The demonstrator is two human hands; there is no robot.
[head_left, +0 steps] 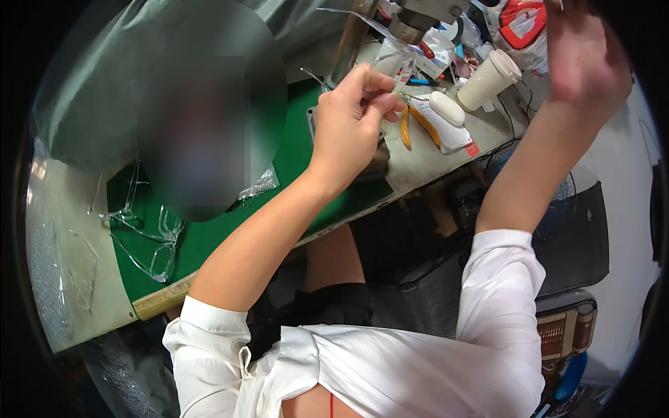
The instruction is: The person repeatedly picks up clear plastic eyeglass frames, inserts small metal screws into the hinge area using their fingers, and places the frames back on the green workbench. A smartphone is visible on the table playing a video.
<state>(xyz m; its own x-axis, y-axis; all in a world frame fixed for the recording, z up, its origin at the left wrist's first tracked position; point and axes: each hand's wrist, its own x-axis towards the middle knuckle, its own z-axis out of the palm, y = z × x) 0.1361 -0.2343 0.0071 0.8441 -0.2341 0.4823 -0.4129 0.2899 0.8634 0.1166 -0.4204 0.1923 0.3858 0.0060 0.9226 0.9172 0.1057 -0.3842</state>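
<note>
My left hand [355, 125] is raised over the bench, thumb and fingers pinched on a clear plastic eyeglass frame [402, 64]. The frame sits just below the metal head of a bench machine [418, 19], beside its steel column [351, 43]; whether they touch I cannot tell. My right hand [587, 59] reaches up at the upper right, and its fingers are cut off by the picture's edge. Several more clear eyeglass frames [164, 244] lie on the green mat [209, 244] at the left.
Pliers with orange handles [423, 129], a white oval case [446, 109] and a cream lidded cup [489, 80] stand right of the machine. Bagged clutter [523, 28] fills the back right. A dark mesh chair [425, 292] is below the bench edge. Plastic wrap [49, 279] lies far left.
</note>
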